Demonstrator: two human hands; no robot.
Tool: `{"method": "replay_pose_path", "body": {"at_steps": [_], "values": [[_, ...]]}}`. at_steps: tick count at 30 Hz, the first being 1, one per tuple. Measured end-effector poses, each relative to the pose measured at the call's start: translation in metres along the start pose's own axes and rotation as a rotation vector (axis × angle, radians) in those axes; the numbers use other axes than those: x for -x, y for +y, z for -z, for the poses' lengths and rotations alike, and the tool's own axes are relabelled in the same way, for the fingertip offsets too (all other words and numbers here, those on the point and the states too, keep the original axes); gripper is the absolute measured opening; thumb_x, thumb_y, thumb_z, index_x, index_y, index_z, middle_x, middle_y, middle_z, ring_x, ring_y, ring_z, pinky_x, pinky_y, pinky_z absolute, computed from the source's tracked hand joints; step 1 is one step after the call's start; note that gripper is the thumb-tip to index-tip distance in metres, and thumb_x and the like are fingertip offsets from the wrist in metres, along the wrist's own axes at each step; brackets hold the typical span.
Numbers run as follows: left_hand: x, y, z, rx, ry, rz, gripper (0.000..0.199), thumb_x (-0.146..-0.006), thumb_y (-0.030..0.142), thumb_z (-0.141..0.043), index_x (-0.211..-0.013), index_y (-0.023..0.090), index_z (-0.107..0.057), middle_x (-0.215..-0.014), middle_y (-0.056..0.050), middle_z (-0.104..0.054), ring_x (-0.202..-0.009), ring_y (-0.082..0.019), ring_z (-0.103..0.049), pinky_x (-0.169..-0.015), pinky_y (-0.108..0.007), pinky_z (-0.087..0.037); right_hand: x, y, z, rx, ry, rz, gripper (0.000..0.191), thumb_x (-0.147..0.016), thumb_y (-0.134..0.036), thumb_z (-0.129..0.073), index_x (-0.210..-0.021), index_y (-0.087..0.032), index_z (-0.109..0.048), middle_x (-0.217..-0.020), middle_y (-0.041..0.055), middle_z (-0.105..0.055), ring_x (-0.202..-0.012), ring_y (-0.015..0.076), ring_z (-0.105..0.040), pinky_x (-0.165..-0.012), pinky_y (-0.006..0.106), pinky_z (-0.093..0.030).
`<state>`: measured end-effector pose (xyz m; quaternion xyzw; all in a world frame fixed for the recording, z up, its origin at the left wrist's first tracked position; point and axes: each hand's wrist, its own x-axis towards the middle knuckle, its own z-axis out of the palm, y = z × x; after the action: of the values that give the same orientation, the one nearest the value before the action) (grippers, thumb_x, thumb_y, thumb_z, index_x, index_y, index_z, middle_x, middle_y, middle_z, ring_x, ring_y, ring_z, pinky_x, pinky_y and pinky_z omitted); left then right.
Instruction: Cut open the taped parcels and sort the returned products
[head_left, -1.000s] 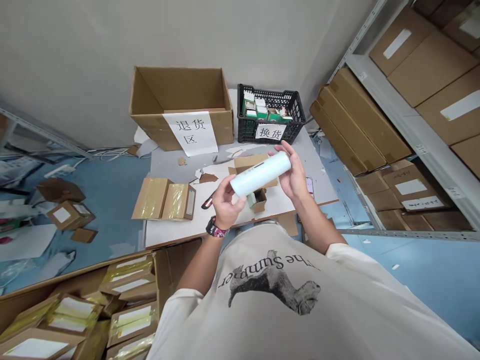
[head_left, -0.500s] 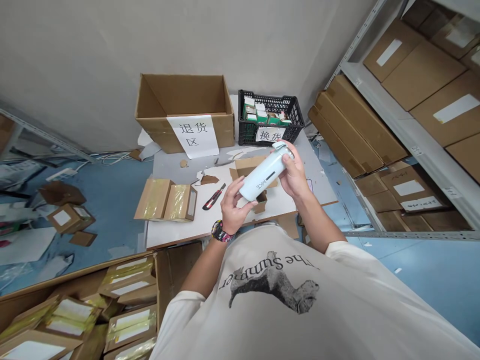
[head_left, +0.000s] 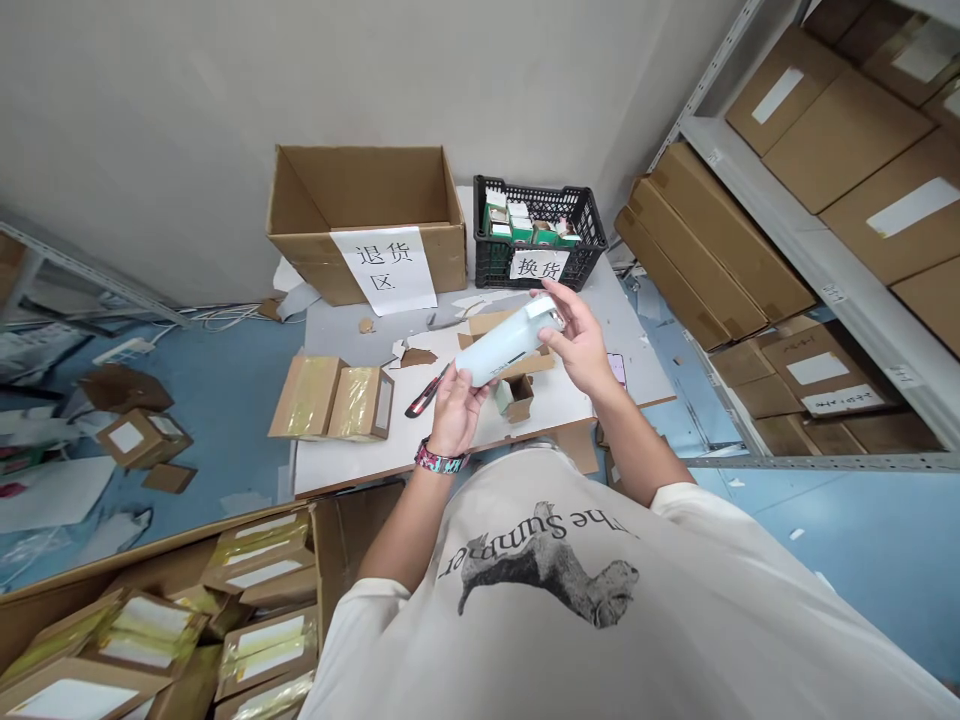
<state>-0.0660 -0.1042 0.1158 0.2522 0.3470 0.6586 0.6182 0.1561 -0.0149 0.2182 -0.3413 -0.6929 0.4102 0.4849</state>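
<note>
Left hand [head_left: 456, 415] cups the base end of the light-blue bottle [head_left: 495, 350], palm up, thumb against the side. Right hand [head_left: 583, 345] grips the lid end, thumb on the near side, fingers over the far side. Bottle's off the tabletop [head_left: 330, 468], tilted, lid [head_left: 543, 312] up toward our right.

Just changed: we've rolled it. Lettering that faced us is now on the lower side, partly turned away. Left grip has opened from a wrap to more of a cradle, so the base looks propped rather than clamped; the right seems to do the steadying.

Bottle: smooth satin cylinder, paler lid with a raised loop or flap, can't tell which. Wristband [head_left: 442, 461] is patterned, multicolour.

Below the bottle: small open carton [head_left: 520, 397], brown, boxy. Behind it, a larger opened one [head_left: 489, 324] with flaps out. Red-black utility knife [head_left: 424, 396] beside our left hand, slim and hard. Then two taped cartons [head_left: 360, 402], shiny yellowish tape on matte board.

Further back: big open corrugated box [head_left: 451, 262] with a paper sign [head_left: 386, 283]; next to it, black mesh crate [head_left: 491, 264] of green-white boxes [head_left: 523, 226].
</note>
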Motion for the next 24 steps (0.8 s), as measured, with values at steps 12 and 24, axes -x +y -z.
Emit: {"method": "replay_pose_path", "body": {"at_steps": [12, 24], "values": [[-0.004, 0.022, -0.001, -0.538, -0.094, -0.59, 0.079, -0.091, 0.056, -0.103, -0.16, 0.037, -0.069, -0.167, -0.01, -0.065, -0.156, -0.034, -0.065, -0.12, -0.047, -0.067, 0.02, 0.035, 0.015, -0.227, 0.056, -0.238, 0.094, -0.091, -0.08, -0.09, -0.172, -0.04, -0.063, -0.176, 0.0063, -0.059, -0.155, 0.0363, -0.061, -0.121, 0.056, -0.069], [-0.031, -0.037, 0.039, -0.815, -0.184, -0.265, 0.076, -0.102, 0.057, -0.087, -0.165, 0.025, -0.063, -0.154, -0.018, -0.075, -0.13, -0.032, -0.079, -0.107, -0.049, -0.07, 0.034, 0.052, 0.043, 0.006, 0.15, -0.24, 0.085, -0.08, -0.07, -0.1, -0.151, -0.032, -0.075, -0.149, 0.0109, -0.074, -0.135, 0.0339, -0.07, -0.111, 0.052, -0.071]]}}
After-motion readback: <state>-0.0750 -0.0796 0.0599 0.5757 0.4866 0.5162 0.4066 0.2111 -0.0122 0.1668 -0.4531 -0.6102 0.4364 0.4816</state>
